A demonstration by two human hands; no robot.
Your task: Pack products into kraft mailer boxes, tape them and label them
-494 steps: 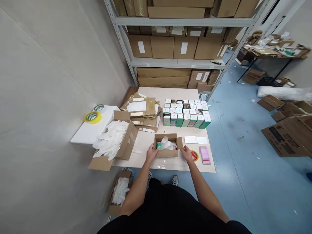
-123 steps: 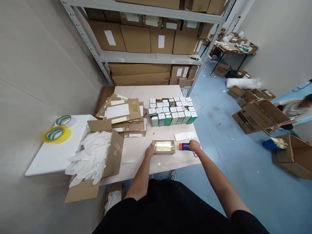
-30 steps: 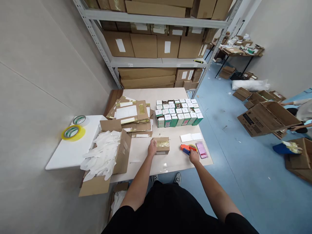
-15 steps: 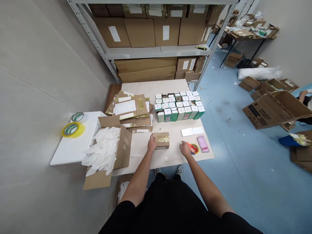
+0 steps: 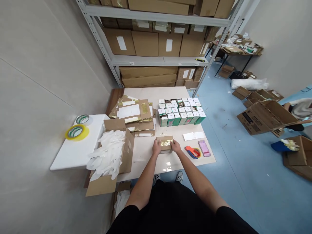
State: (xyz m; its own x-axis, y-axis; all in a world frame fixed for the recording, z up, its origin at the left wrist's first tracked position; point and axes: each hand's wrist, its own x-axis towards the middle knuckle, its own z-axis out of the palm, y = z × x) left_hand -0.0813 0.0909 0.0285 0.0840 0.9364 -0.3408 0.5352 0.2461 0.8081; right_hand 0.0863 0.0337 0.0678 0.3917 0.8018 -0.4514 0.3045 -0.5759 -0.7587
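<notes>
A small cardboard box [image 5: 164, 143] with shiny tape across its top is between my two hands at the front of the table [image 5: 143, 165]. My left hand [image 5: 156, 147] grips its left side, and my right hand [image 5: 175, 146] is closed on its right side. To the right of my right hand lies an orange-handled cutting tool [image 5: 191, 150], partly over a roll of coloured tape [image 5: 198, 152]. Beyond it are a white folded card [image 5: 193, 136] and a blurred pink item [image 5: 204, 148].
Small green-and-white boxes [image 5: 181, 112] stand in rows at the back right. Flattened cardboard [image 5: 135, 112] is stacked at the back left, near an open carton [image 5: 128, 151] of white gloves [image 5: 108, 152]. Tape rolls [image 5: 76, 131] lie on a white surface. A shelf rack [image 5: 156, 60] stands behind.
My right hand has let go of the orange-handled tool, leaving it on the table, and moved left to the box's right side. My left hand still holds the box. The view has tilted up.
</notes>
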